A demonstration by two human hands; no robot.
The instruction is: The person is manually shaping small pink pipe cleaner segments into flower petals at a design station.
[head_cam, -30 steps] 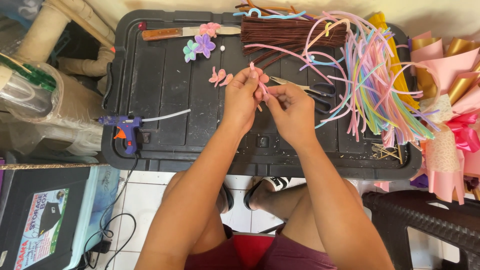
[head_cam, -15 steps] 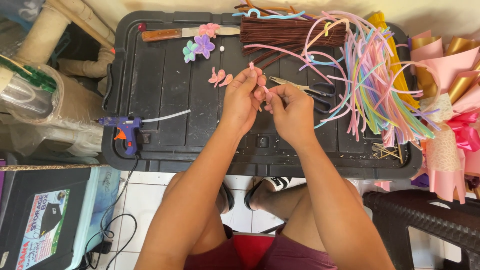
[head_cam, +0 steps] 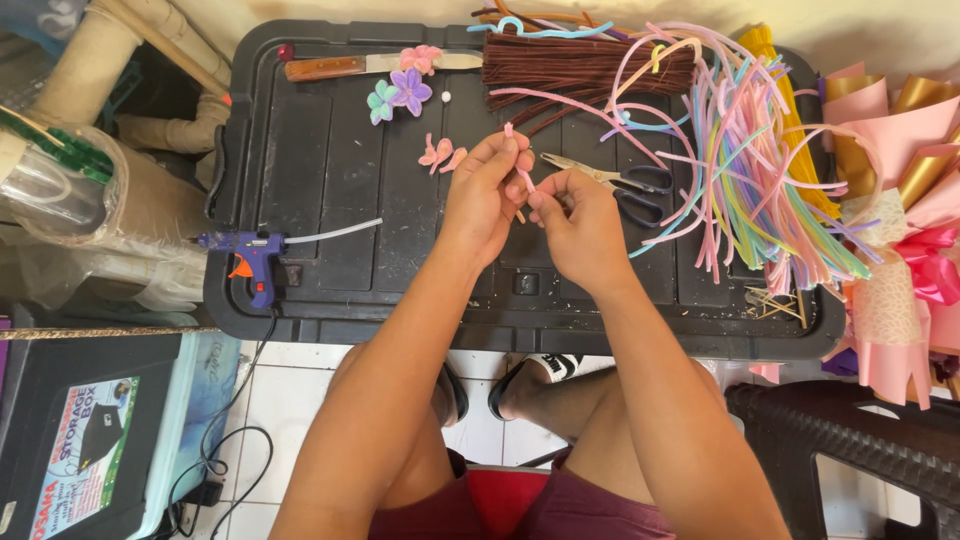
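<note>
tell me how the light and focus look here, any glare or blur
Head view: even daylight, soft shadows under both hands, left hand and right hand sharp on the pink pipe cleaner; mild sheen on the black lid, gold wrap glints at the right edge; slight wide-angle bend at borders.

A black lid [head_cam: 330, 180] bears glue gun [head_cam: 248, 258], scissors [head_cam: 610, 182], knife [head_cam: 345, 67].

Most of the pink pipe cleaner [head_cam: 521, 176] is hidden between the left hand [head_cam: 487, 192] and right hand [head_cam: 578, 228], the scissors [head_cam: 612, 181] lose part of their blades behind the right hand's fingers, and at three o'clock the pink wrapping paper [head_cam: 915, 150] runs off the edge.
</note>
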